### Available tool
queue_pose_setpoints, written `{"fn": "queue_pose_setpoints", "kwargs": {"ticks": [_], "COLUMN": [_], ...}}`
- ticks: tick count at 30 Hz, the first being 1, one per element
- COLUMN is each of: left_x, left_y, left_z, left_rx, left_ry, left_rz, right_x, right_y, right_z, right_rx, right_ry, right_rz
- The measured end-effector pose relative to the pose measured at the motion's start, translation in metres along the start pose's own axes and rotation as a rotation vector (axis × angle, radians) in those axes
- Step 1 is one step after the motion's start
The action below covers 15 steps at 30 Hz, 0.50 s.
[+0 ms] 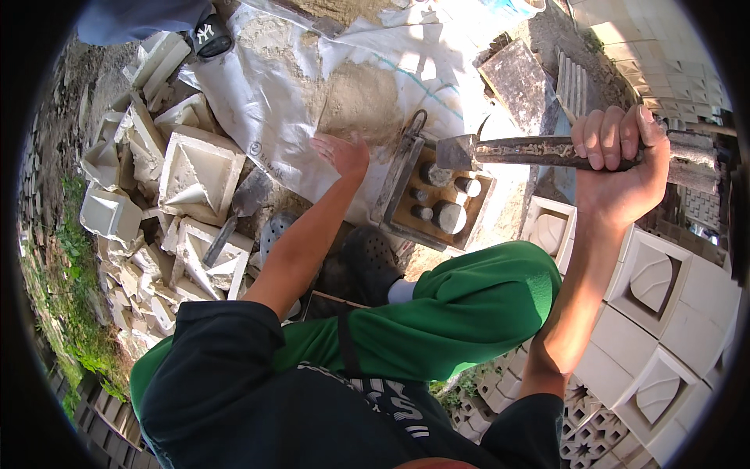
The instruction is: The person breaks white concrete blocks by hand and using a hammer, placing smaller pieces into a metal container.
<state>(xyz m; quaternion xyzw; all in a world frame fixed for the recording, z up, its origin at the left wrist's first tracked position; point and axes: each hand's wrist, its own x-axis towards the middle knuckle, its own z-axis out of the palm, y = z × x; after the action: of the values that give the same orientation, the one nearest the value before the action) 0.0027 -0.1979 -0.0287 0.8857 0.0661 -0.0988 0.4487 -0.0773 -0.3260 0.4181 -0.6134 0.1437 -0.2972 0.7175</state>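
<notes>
My right hand (621, 152) is raised at the right, its fingers wrapped around the worn, crusted handle of a hammer (531, 150). The hammer's metal head points left, above the far edge of a rectangular mould (397, 199) in the picture. Inside the mould's dark frame are several round plugs of different sizes, among them a pale-topped plug (450, 217). My left hand (342, 154) is stretched out with its fingers apart, at the near edge of a heap of grey-brown powder (355, 102). Whether it touches the heap I cannot tell.
A white sheet (266, 102) covers the ground ahead. Broken cast blocks (201, 172) pile up on the left, with a trowel (221, 241) among them. Patterned pale blocks (652, 281) stand at the right. A flat slab (517, 84) lies beyond the mould. A cap (209, 35) shows at upper left.
</notes>
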Motion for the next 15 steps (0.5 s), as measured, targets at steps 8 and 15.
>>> {"fn": "queue_pose_setpoints", "kwargs": {"ticks": [8, 15], "left_x": [0.007, 0.011], "left_y": [-0.01, -0.012], "left_z": [-0.005, -0.002], "left_rx": [-0.241, 0.115], "left_ry": [-0.329, -0.283], "left_rz": [0.258, 0.188], "right_x": [-0.001, 0.004], "right_y": [-0.001, 0.0], "right_z": [0.002, 0.004], "right_rx": [-0.039, -0.019], "right_ry": [0.013, -0.007], "right_rz": [0.0, -0.013]}}
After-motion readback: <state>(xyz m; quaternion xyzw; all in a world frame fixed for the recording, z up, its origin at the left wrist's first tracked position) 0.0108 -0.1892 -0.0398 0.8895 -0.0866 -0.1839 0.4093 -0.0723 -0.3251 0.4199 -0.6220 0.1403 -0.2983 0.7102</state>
